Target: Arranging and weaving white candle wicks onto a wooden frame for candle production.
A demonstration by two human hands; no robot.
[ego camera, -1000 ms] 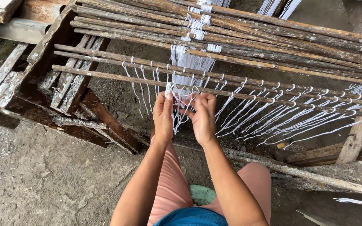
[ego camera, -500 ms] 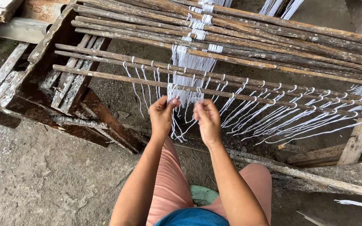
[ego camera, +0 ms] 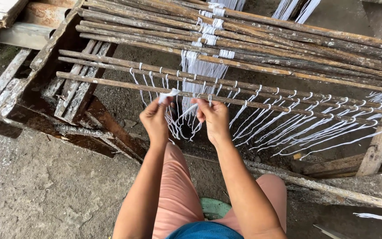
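Note:
White strings (ego camera: pixel 288 126) hang in loops from long wooden sticks (ego camera: pixel 111 80) laid across a rough wooden frame. My left hand (ego camera: pixel 155 119) pinches a bunch of white strings just below the nearest stick, with a tuft poking above the fingers. My right hand (ego camera: pixel 213 117) grips neighbouring strands a little to the right. The strands sag in a loop between the two hands. A thicker white bundle (ego camera: pixel 202 66) runs up over the farther sticks behind my hands.
A weathered wooden frame (ego camera: pixel 74 95) with slats stands at the left. Rough concrete ground (ego camera: pixel 36 186) spreads below left. A wooden beam (ego camera: pixel 379 144) and plank lie at the right. My knees in pink shorts and a green sandal (ego camera: pixel 213 206) sit below.
My left hand has moved left and pulled a bunch of strings aside. My right hand rose back to the nearest stick. The strands between them now hang in a loop.

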